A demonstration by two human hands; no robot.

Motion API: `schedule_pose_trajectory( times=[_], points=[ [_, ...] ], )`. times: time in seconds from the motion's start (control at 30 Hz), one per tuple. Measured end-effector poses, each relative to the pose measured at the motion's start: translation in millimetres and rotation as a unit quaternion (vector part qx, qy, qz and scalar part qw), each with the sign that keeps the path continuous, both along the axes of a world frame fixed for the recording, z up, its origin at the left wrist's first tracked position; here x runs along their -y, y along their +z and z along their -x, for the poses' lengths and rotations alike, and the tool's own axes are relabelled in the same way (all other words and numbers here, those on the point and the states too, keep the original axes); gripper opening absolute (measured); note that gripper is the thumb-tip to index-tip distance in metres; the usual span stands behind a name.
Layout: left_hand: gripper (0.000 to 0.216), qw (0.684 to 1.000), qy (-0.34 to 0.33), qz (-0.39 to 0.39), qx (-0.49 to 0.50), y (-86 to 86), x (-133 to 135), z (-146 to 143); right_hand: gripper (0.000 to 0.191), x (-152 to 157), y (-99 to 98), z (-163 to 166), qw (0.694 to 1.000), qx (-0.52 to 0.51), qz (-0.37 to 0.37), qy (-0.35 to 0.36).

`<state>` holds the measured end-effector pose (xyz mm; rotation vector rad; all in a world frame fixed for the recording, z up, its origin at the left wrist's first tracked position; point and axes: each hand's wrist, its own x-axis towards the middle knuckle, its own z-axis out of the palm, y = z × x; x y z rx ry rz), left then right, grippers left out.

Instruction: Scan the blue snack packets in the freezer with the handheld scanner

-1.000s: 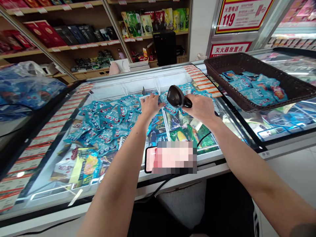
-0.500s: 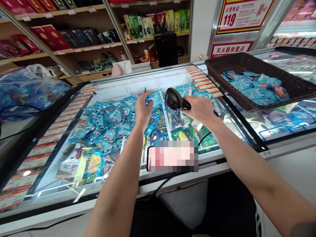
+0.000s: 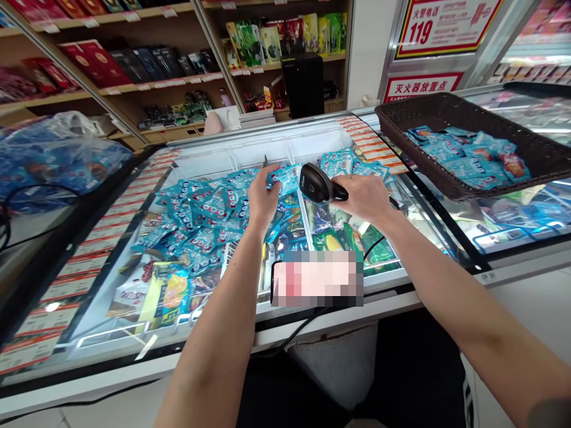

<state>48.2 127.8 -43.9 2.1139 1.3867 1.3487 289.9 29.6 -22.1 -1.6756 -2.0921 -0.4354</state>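
Over the glass-topped freezer, my left hand [image 3: 264,195] is closed on the left end of a light-blue snack packet [image 3: 288,177]. My right hand [image 3: 364,196] grips the handle of a black barcode scanner [image 3: 316,183], whose head points left, close beside the packet. A black cord runs down from the scanner. Many similar blue packets [image 3: 205,208] lie in a heap to the left of my hands, and more [image 3: 336,159] lie behind the scanner. Between my forearms, a phone with a blurred screen [image 3: 317,279] rests at the freezer's front edge.
A brown woven basket [image 3: 455,190] holding blue packets stands on the right. At left, blue packets fill a clear plastic bag [image 3: 62,160]. Strips of price labels [image 3: 96,238] line the glass. Stocked shelves [image 3: 156,80] and a black box-shaped device [image 3: 304,86] are behind the freezer.
The view has shifted slightly, so most things sit a little further right. My left hand still holds the packet and my right hand the scanner, with almost no movement between them.
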Motion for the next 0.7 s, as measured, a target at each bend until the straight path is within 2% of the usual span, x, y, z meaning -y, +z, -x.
schedule_pose_trajectory(
  times=[0.47, 0.7],
  points=[
    [0.04, 1.0, 0.009, 0.009, -0.017, 5.7, 4.9, -0.4, 0.037, 0.6, 0.1, -0.2, 1.0, 0.005, 0.006, 0.011],
    [0.04, 1.0, 0.008, 0.01, -0.014, 2.8, 3.1, -0.2, 0.037, 0.7, 1.1, -0.2, 1.0, 0.004, 0.009, 0.004]
  ],
)
